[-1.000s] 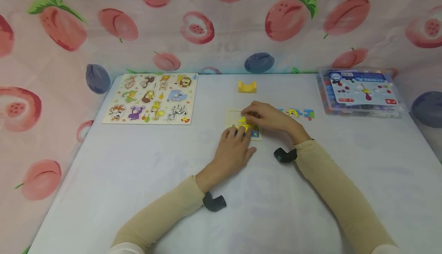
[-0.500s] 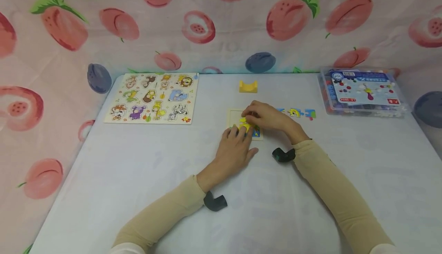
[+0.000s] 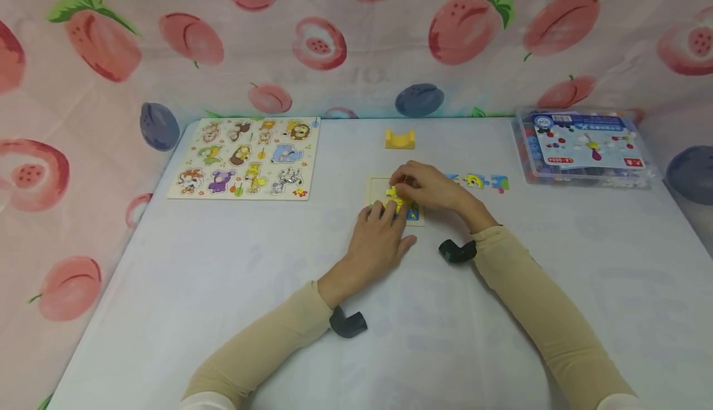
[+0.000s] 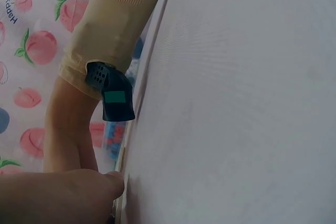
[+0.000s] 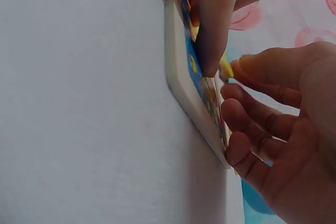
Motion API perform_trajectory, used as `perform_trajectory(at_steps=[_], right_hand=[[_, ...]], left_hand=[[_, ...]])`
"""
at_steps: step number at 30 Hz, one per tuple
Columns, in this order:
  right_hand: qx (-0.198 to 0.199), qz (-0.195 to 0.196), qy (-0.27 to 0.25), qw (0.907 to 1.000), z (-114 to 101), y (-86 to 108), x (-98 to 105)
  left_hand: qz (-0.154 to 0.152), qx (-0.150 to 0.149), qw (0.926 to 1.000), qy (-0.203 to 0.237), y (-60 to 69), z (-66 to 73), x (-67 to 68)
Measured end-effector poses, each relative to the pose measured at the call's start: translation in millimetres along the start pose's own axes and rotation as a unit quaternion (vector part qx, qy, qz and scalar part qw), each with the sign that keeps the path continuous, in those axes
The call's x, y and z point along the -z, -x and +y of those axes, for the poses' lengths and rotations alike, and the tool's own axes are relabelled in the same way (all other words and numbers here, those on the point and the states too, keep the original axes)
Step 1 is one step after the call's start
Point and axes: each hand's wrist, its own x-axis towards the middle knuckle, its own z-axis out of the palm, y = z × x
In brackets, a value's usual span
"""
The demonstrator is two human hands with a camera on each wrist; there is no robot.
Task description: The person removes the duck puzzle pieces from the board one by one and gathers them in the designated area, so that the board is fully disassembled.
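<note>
A small wooden jigsaw tray (image 3: 370, 188) lies flat near the middle of the table, with yellow and blue pieces in its lower part. My left hand (image 3: 374, 239) rests on it from the near side, its fingertips pressing the pieces. From the right, my right hand (image 3: 437, 192) pinches a yellow puzzle piece (image 5: 226, 68) between thumb and index finger, close above the tray and beside a left fingertip. Both hands cover part of the tray. Several loose puzzle pieces (image 3: 475, 181) lie in a row right of it, partly behind the right hand.
An animal puzzle board (image 3: 250, 194) lies at the back left. Behind the tray stands a yellow notched block (image 3: 400, 141). A clear plastic case (image 3: 585, 150) of coloured parts sits at the back right. A printed fruit cloth (image 3: 367, 38) hangs behind the table.
Both hands stay almost in place over the tray. The yellow piece under the right fingers has shifted slightly.
</note>
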Motion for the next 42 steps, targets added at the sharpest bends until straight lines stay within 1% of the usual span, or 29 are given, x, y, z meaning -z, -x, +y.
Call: perform_trajectory(at_steps=[2,6,8,12,18,22,25,27,32,42], right_hand=[[0.001,0.005,-0.013,0.9999,1,-0.7,-1],[0.002,0.017,-0.029,0.9994,2,-2.9,-4],[0.002,0.029,-0.034,0.9990,3,-3.6,-5],[-0.003,0.053,-0.062,0.9967,2,-3.7,-5],[-0.003,0.059,-0.086,0.9946,2,-2.5,1],[-0.009,0.061,-0.090,0.9940,4,1.8,5],[-0.016,0.062,-0.077,0.9950,6,6.2,9],[-0.019,0.064,-0.064,0.9958,7,9.0,11],[-0.029,0.070,-0.052,0.9957,14,19.5,18],[-0.048,0.094,-0.057,0.9928,33,43.1,28]], left_hand=[[0.001,0.001,1.0000,0.000,0.2,0.2,0.2],[0.017,-0.001,0.9999,-0.004,0.9,0.4,-0.5],[0.026,-0.002,0.9997,-0.005,1.1,0.3,-1.0],[0.035,-0.005,0.9993,-0.006,1.3,0.0,-1.5],[0.043,-0.003,0.9990,-0.014,1.2,-1.1,-1.4],[0.034,-0.005,0.9993,-0.017,0.8,-0.6,-1.7],[0.022,-0.004,0.9996,-0.018,0.8,-0.2,-1.9],[0.020,-0.003,0.9996,-0.019,0.9,-0.3,-2.1],[0.020,0.000,0.9997,-0.016,1.4,0.5,-2.9],[0.002,0.004,0.9999,-0.011,0.2,1.6,-3.8]])
